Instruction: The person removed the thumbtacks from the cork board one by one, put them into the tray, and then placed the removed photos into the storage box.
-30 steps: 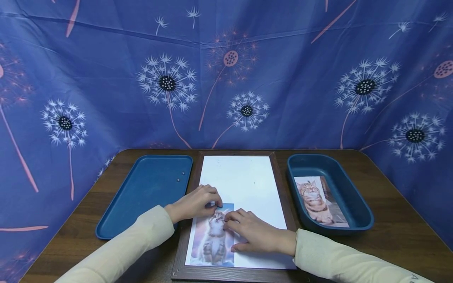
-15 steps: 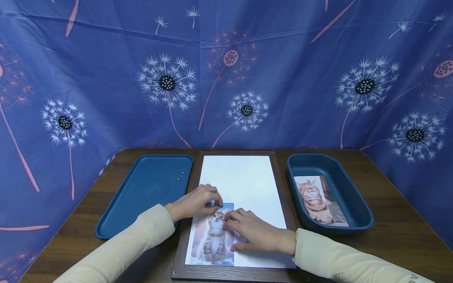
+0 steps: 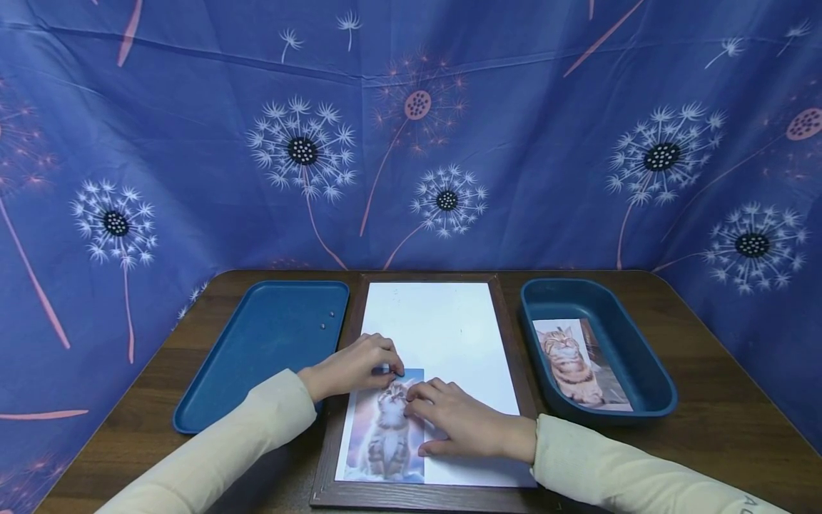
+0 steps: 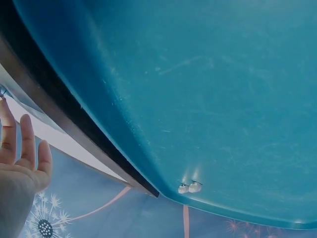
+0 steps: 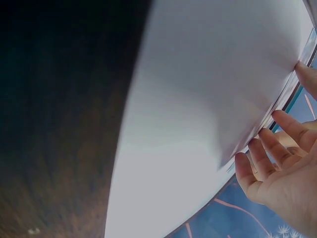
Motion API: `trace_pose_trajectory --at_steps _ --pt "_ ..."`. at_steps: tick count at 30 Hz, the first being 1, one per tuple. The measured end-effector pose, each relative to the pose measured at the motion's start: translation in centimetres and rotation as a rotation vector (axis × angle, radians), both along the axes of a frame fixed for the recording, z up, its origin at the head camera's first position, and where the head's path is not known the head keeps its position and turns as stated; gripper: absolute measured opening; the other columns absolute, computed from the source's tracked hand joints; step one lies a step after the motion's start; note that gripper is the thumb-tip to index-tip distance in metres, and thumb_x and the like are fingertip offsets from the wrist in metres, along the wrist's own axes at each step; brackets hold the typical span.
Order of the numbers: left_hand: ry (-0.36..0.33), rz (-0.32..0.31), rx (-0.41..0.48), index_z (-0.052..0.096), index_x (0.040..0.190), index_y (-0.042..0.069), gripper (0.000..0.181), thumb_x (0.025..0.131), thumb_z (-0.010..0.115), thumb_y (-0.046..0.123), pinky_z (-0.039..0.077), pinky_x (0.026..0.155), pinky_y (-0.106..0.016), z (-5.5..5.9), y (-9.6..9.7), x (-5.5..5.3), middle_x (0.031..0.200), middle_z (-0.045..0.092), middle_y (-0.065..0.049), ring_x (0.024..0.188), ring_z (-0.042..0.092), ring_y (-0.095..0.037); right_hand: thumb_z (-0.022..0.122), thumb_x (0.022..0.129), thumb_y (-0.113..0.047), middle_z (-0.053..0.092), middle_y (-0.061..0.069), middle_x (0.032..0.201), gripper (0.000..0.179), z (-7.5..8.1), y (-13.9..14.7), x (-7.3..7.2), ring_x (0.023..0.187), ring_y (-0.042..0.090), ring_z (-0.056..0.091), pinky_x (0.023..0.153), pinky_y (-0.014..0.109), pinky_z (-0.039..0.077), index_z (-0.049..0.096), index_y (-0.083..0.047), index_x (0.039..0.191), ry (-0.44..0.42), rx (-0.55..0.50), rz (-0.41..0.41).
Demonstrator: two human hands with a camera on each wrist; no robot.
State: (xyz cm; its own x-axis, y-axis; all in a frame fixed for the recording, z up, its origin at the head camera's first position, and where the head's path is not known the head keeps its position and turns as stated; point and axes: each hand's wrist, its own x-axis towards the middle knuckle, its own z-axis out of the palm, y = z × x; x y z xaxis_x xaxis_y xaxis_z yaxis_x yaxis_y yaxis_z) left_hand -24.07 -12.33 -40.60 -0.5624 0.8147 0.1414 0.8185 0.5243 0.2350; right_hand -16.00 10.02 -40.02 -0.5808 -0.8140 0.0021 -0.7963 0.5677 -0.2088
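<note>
A cat photo [image 3: 385, 442] lies upright at the lower left of a white board [image 3: 443, 328] with a dark wooden frame. At the photo's top edge, my left hand [image 3: 359, 368] curls its fingers and pinches a small pin-like piece, mostly hidden by the fingertips. In the left wrist view, a dark bit of this small pin-like piece [image 4: 2, 91] shows at a fingertip. My right hand [image 3: 459, 421] rests its spread, bent fingertips on the photo's right side, its thumb by the edge. The right wrist view shows those fingertips [image 5: 241, 161] down at the sheet.
Left of the board lies a flat blue tray [image 3: 270, 343] with two small pin-like pieces [image 4: 189, 187] near its edge. A deeper blue bin [image 3: 642, 378] on the right holds another cat photo [image 3: 571, 364]. A blue dandelion cloth [image 3: 526, 143] hangs behind the wooden table [image 3: 700, 371].
</note>
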Motion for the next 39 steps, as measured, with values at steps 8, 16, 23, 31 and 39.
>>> trace_pose_trajectory --at_steps 8,16,23,31,39 --pt "0.008 -0.012 0.014 0.070 0.098 0.020 0.015 0.084 0.064 0.019 0.043 0.087 -0.036 0.3 -0.1 0.0 0.093 0.061 0.007 0.092 0.053 -0.009 0.060 0.084 -0.045 0.047 -0.002 0.128 0.050 0.1 -0.1 0.1 0.118 0.015 0.043 0.093 0.036 0.041 0.051 -0.016 0.123 0.005 0.005 0.004" --pt "0.032 -0.016 0.025 0.069 0.098 0.020 0.015 0.085 0.064 0.019 0.043 0.088 -0.037 0.6 -0.2 -0.1 0.094 0.061 0.007 0.093 0.053 -0.010 0.059 0.084 -0.045 0.046 -0.001 0.128 0.050 -0.1 0.0 0.1 0.117 0.015 0.042 0.093 0.036 0.041 0.051 -0.016 0.124 0.007 -0.004 0.013" --pt "0.101 -0.010 0.066 0.070 0.095 0.019 0.013 0.083 0.066 0.018 0.043 0.080 -0.034 0.9 -0.6 -0.3 0.091 0.061 0.007 0.088 0.053 -0.011 0.059 0.084 -0.045 0.046 -0.002 0.129 0.050 0.1 0.0 0.1 0.118 0.014 0.042 0.093 0.036 0.041 0.050 -0.016 0.124 0.000 -0.003 0.008" --pt "0.118 0.014 0.087 0.071 0.094 0.020 0.015 0.081 0.067 0.014 0.043 0.077 -0.031 1.0 -1.7 -0.9 0.089 0.062 0.007 0.084 0.054 -0.010 0.060 0.084 -0.044 0.046 -0.001 0.128 0.048 0.1 0.0 0.1 0.118 0.015 0.042 0.094 0.036 0.040 0.051 -0.017 0.123 0.006 -0.008 0.006" --pt "0.042 0.090 0.089 0.070 0.096 0.019 0.015 0.083 0.065 0.014 0.041 0.081 -0.037 1.4 -3.0 -1.2 0.092 0.062 0.005 0.086 0.053 -0.013 0.059 0.084 -0.044 0.046 -0.002 0.129 0.048 0.1 0.0 0.1 0.118 0.015 0.042 0.094 0.037 0.040 0.051 -0.017 0.123 -0.016 -0.014 0.003"
